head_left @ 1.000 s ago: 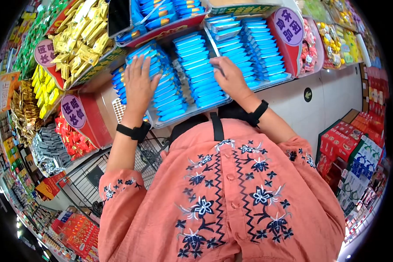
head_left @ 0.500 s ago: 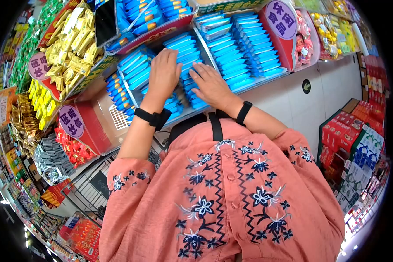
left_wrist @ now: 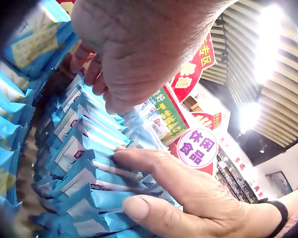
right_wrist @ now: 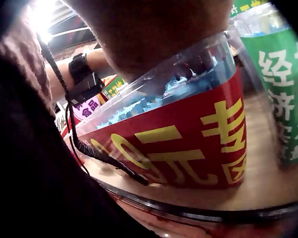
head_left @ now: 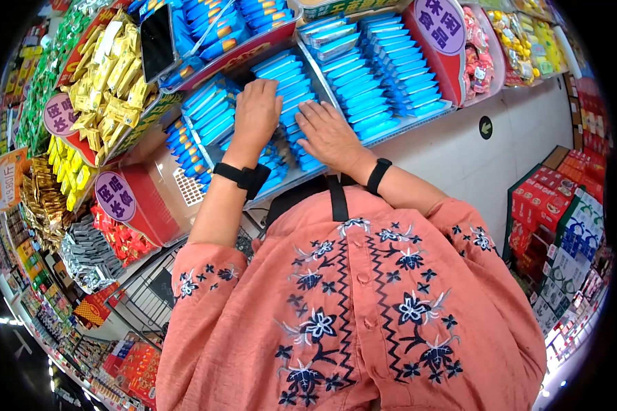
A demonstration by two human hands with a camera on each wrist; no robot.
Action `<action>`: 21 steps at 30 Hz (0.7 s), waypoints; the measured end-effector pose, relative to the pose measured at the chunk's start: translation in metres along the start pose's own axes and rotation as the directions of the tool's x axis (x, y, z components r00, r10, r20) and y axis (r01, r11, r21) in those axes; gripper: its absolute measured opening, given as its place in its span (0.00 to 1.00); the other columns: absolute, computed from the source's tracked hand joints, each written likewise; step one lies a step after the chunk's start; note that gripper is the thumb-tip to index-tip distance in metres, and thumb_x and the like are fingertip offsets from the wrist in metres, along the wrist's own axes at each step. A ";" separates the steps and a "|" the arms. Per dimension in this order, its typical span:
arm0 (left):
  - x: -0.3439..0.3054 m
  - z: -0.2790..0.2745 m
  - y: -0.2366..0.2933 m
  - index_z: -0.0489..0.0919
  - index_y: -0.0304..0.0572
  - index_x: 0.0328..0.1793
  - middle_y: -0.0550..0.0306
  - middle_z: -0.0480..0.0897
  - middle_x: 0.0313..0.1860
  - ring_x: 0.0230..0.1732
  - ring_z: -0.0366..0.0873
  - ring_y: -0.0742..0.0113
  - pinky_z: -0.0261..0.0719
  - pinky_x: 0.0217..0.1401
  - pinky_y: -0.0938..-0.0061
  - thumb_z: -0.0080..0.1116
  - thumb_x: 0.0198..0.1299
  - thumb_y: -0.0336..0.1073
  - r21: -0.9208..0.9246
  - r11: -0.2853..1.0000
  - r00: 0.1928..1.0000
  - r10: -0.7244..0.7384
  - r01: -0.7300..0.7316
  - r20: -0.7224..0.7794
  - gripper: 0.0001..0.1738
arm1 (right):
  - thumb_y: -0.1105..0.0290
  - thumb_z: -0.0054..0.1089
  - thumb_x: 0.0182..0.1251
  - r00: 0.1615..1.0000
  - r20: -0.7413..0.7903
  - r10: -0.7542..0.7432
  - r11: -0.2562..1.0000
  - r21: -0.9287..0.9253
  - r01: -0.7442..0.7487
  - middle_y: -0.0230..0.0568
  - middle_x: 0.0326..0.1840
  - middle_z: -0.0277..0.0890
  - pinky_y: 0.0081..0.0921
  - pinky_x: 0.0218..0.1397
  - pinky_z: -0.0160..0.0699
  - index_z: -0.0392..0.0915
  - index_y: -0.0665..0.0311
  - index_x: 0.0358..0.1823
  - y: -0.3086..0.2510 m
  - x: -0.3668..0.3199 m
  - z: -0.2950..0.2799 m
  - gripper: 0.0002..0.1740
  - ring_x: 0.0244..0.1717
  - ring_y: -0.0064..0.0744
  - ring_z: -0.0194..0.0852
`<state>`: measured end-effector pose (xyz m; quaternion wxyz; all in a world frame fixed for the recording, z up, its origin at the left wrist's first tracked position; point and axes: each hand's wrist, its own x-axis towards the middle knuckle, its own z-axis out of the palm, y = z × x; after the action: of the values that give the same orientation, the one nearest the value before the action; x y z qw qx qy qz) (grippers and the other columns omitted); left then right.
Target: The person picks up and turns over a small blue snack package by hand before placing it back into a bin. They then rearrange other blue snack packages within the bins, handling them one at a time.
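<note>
Blue snack packets (head_left: 281, 65) stand in tight rows inside clear plastic bins. Over the middle row, my left hand (head_left: 257, 113) reaches down with its fingertips among the packets. My right hand (head_left: 330, 137) lies along the right side of that same row, fingers extended. In the left wrist view the right hand (left_wrist: 188, 183) touches the packets' upper edges with its fingers and thumb. Above it, the left hand (left_wrist: 134, 59) has loosely bent fingers beside the packets. The right wrist view shows the bin's red front label (right_wrist: 188, 139), with blue packets behind the clear wall.
More blue packets (head_left: 370, 75) fill the bin to the right. Yellow-wrapped snacks (head_left: 113, 75) and red-wrapped ones (head_left: 120, 233) are on the left. A phone-like black screen (head_left: 158, 42) stands at the back. A wire cart (head_left: 147, 294) is below left; red boxes (head_left: 538, 198) are stacked right.
My left hand has moved right from the left row to the middle row. My right hand has left the bin's right edge and come down onto the middle row. Little differs over the last half second.
</note>
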<state>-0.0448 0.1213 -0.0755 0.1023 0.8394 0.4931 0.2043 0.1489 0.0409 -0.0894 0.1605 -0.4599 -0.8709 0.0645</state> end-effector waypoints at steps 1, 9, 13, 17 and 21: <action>0.002 0.001 0.000 0.80 0.40 0.58 0.48 0.81 0.52 0.56 0.78 0.46 0.75 0.57 0.54 0.66 0.62 0.34 0.000 1.000 1.000 0.001 -0.001 -0.004 0.19 | 0.55 0.63 0.68 1.000 0.000 0.002 1.000 -0.001 -0.002 0.54 0.70 0.71 0.48 0.80 0.57 0.74 0.68 0.64 0.000 0.000 0.000 0.30 0.74 0.50 0.65; 0.009 0.008 0.005 0.81 0.42 0.58 0.49 0.80 0.50 0.54 0.77 0.48 0.75 0.54 0.55 0.69 0.58 0.34 0.045 0.999 0.994 0.007 -0.012 0.112 0.21 | 0.55 0.63 0.68 1.000 -0.001 0.013 1.000 -0.005 -0.013 0.54 0.69 0.71 0.47 0.79 0.58 0.74 0.68 0.63 0.000 0.001 -0.002 0.30 0.74 0.50 0.64; 0.011 0.009 0.002 0.81 0.42 0.58 0.50 0.81 0.51 0.54 0.77 0.48 0.75 0.53 0.56 0.70 0.56 0.35 0.065 0.998 0.992 0.017 -0.026 0.127 0.22 | 0.54 0.63 0.67 0.999 -0.026 0.019 0.999 -0.025 -0.020 0.57 0.71 0.70 0.48 0.79 0.58 0.74 0.69 0.63 -0.001 0.002 -0.004 0.30 0.75 0.52 0.63; 0.022 0.014 0.006 0.81 0.42 0.59 0.50 0.81 0.51 0.54 0.77 0.47 0.75 0.53 0.55 0.71 0.56 0.37 0.001 0.995 0.991 0.098 -0.098 0.093 0.24 | 0.53 0.64 0.67 1.000 -0.005 0.030 0.999 -0.027 -0.030 0.61 0.70 0.69 0.49 0.79 0.58 0.74 0.69 0.63 0.000 0.001 0.001 0.31 0.76 0.55 0.63; 0.033 0.029 0.013 0.81 0.43 0.57 0.50 0.80 0.49 0.53 0.77 0.48 0.74 0.53 0.54 0.72 0.54 0.39 -0.016 0.989 0.988 0.144 -0.144 0.051 0.24 | 0.53 0.64 0.66 0.999 -0.007 0.037 0.999 -0.026 -0.038 0.62 0.68 0.70 0.49 0.79 0.58 0.75 0.70 0.63 -0.001 0.001 0.003 0.31 0.75 0.57 0.63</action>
<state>-0.0071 0.1442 -0.0889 0.1053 0.8773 0.4271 0.1922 0.1468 0.0415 -0.0913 0.1561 -0.4784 -0.8624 0.0546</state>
